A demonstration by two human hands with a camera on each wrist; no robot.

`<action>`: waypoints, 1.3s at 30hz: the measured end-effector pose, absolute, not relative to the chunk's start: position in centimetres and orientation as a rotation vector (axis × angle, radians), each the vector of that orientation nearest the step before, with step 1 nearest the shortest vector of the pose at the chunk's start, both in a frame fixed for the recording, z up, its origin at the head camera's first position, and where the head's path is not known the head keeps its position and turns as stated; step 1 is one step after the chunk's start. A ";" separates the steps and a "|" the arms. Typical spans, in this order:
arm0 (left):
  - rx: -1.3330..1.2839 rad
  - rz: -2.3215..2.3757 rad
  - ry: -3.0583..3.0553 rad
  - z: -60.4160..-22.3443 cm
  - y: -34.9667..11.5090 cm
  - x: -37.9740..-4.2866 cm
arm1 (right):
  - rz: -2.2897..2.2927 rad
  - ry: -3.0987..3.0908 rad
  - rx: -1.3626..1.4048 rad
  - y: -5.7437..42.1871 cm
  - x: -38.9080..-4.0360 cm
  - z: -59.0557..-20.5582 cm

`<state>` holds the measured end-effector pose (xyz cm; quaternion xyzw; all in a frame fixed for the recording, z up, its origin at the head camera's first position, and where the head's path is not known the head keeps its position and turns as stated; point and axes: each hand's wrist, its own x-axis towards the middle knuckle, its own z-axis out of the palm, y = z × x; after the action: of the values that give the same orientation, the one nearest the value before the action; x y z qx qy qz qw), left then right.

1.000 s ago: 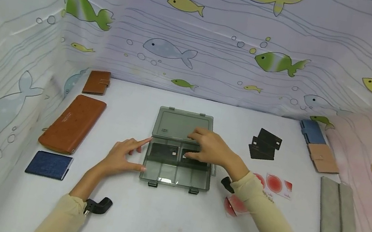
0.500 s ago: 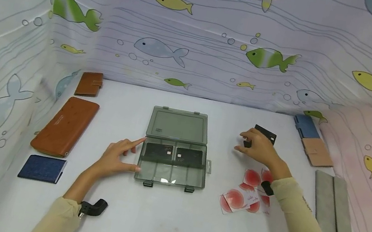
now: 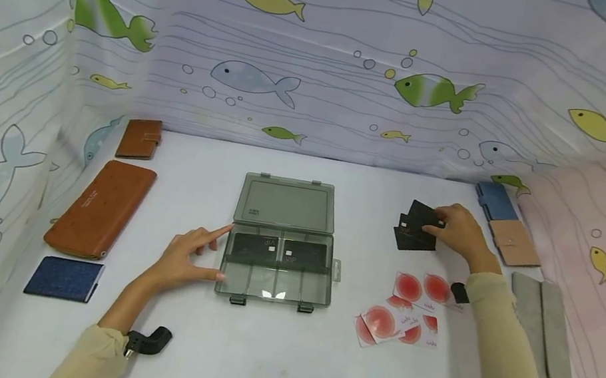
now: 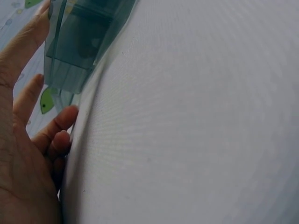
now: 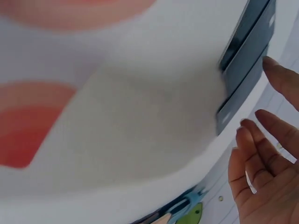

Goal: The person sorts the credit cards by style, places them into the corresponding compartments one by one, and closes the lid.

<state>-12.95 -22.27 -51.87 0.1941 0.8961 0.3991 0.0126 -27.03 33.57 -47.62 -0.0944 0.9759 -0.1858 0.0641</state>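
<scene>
A translucent grey-green compartment box [image 3: 275, 285] lies with its lid [image 3: 289, 205] folded back. Two black cards [image 3: 256, 246] marked VIP lie in its back compartments. My left hand [image 3: 178, 258] rests by the box's left side, index finger and thumb stretched to its edge; in the left wrist view its other fingers [image 4: 56, 135] bend loosely. Over the right end of an overlapping group of black cards [image 3: 412, 239] reaches my right hand [image 3: 459, 233]. In the right wrist view, the thumb [image 5: 280, 77] is at the cards' edge [image 5: 247, 79], with the other fingers apart from it.
White cards with red circles [image 3: 379, 322] lie spread nearer me. On the left are a small brown wallet [image 3: 138, 138], a long brown wallet [image 3: 101, 207] and a navy one [image 3: 64, 279]. A blue wallet [image 3: 496, 203], tan wallet [image 3: 514, 242] and grey folded case [image 3: 542, 332] line the right.
My right hand has left the box and moved right to the black cards, now at their right end. The left hand stays beside the box. The head view has shifted slightly.
</scene>
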 end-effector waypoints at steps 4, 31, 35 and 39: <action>0.604 1.250 2.787 -52.0 -22.3 -13.0 | -0.500 2.949 -0.266 34.4 -27.4 -47.7; 0.573 1.246 2.802 -52.0 -22.3 -12.9 | -0.468 2.818 -0.239 35.4 -28.8 -46.9; 0.568 1.243 2.802 -52.2 -22.4 -12.9 | -0.443 2.800 -0.263 35.5 -28.8 -47.0; 0.571 1.237 2.806 -52.3 -22.4 -12.9 | -0.384 2.805 -0.271 35.3 -28.6 -47.3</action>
<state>-12.94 -22.43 -52.28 0.1832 0.8995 0.3964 0.0111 -28.65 35.30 -47.31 -0.0941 0.9754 -0.1336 0.1480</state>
